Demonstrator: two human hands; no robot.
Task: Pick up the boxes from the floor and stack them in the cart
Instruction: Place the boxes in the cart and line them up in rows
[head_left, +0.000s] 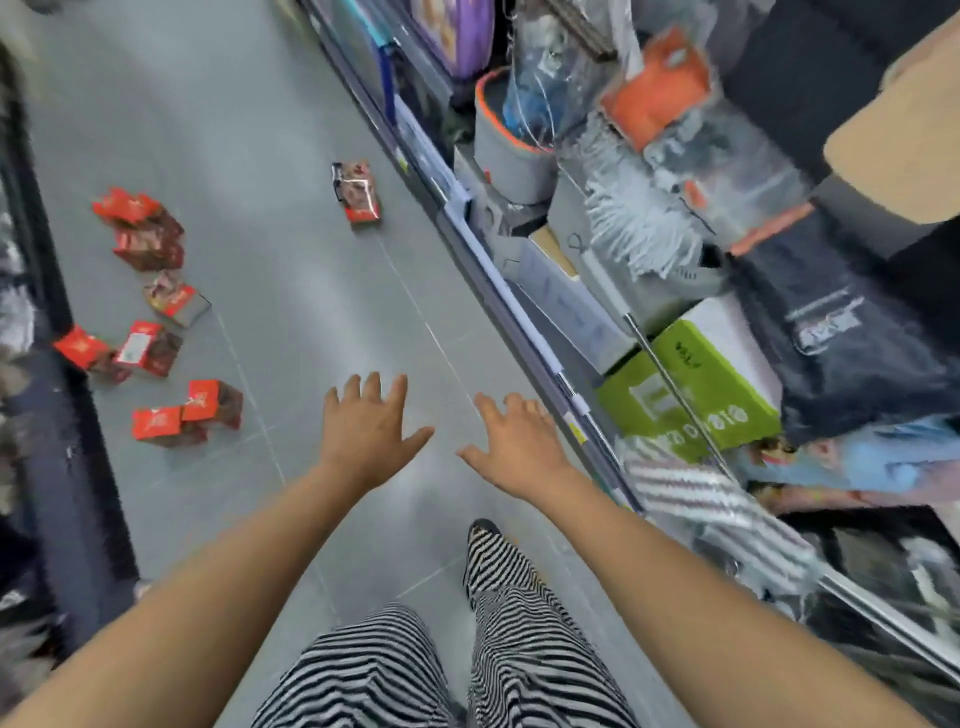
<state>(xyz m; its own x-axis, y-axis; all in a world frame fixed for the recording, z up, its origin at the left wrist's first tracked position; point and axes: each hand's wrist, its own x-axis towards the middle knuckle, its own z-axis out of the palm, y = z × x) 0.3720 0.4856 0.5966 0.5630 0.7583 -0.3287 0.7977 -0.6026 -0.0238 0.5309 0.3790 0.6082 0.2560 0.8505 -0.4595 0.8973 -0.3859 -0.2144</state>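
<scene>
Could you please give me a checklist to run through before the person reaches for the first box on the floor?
1. Left hand free: ok, open, holding nothing.
2. Right hand free: ok, open, holding nothing.
3. Nearest boxes in sight: ok, two red ones side by side on the floor, to the left.
4. Lone box accounted for: ok, farther off, near the shelf.
5. Cart ready to receive boxes: cannot tell, not in view.

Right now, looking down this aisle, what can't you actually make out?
Cart: nowhere in the head view, beyond the frame edges.
Print on the red boxes: too small and blurred.
Shelf goods at right: smeared by motion blur.
Left shelving: cut off by the edge, blurred.
</scene>
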